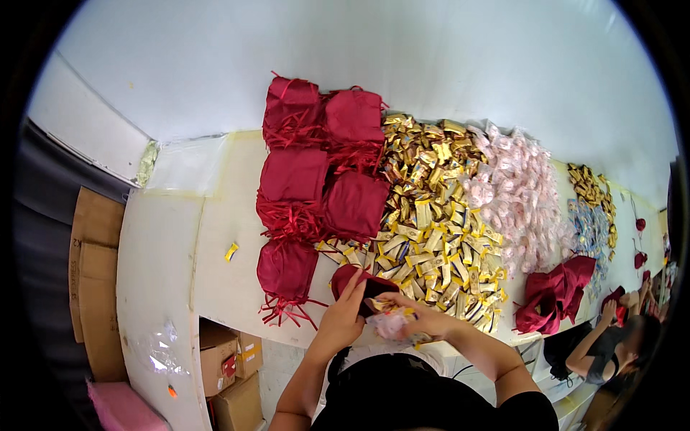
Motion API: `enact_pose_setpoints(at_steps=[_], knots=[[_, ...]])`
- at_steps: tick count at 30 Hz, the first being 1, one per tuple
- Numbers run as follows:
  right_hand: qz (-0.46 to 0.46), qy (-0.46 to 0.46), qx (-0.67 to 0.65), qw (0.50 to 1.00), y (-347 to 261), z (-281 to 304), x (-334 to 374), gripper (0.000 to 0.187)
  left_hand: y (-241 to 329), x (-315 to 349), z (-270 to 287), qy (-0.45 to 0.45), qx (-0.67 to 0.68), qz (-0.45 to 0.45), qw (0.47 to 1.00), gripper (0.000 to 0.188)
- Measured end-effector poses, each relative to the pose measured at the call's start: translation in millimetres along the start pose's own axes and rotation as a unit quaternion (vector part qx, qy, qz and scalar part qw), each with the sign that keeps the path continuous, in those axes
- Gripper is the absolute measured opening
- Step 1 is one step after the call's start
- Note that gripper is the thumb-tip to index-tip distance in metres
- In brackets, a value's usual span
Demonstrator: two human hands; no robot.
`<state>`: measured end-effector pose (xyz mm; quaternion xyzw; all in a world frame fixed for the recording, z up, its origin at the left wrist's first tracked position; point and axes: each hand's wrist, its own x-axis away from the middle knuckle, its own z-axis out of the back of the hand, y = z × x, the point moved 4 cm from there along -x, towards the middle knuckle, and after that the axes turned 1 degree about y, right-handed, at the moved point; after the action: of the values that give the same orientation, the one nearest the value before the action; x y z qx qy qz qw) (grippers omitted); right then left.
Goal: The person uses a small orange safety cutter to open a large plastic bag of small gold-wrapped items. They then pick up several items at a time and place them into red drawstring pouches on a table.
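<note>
My left hand grips the side of a dark red fabric pouch at the table's front edge, its dark mouth spread toward me. At that mouth, my right hand is closed around a bunch of wrapped sweets, some in pale pink clear wrap and some in yellow and gold. The fingertips deepest in the bunch are partly hidden. Just beyond the hands spreads a heap of yellow-ended wrapped bars. Left of the pouch lies a filled-looking red pouch with ribbon ties fanned out.
Stacked red pouches stand behind. Gold-wrapped sweets, pale pink packets and blue packets lie farther right. Loose red cloth pouches rest near the front edge. A co-worker sits at right. Cardboard boxes are underneath.
</note>
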<state>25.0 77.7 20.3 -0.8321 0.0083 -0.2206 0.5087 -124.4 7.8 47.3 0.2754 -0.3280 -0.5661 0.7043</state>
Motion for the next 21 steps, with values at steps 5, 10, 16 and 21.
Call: enact_pose_setpoints(at_steps=[5, 10, 16, 21], knots=[[-0.213, 0.095, -0.381, 0.895, 74, -25, 10, 0.039, 23, 30, -18, -0.080, -0.054, -0.080, 0.992, 0.058], [-0.051, 0.270, -0.281, 0.919, 88, -17, 8, 0.023, 37, 51, -51, -0.111, -0.108, -0.062, 0.986, 0.057], [0.129, 0.269, 0.513, 0.805, 55, -33, 53, 0.039, 54, 47, -74, -0.069, -0.071, -0.113, 0.989, 0.064], [0.277, 0.394, 0.575, 0.661, -16, -59, 133, 0.047, 50, 41, -79, -0.076, 0.159, -0.079, 0.981, 0.060]])
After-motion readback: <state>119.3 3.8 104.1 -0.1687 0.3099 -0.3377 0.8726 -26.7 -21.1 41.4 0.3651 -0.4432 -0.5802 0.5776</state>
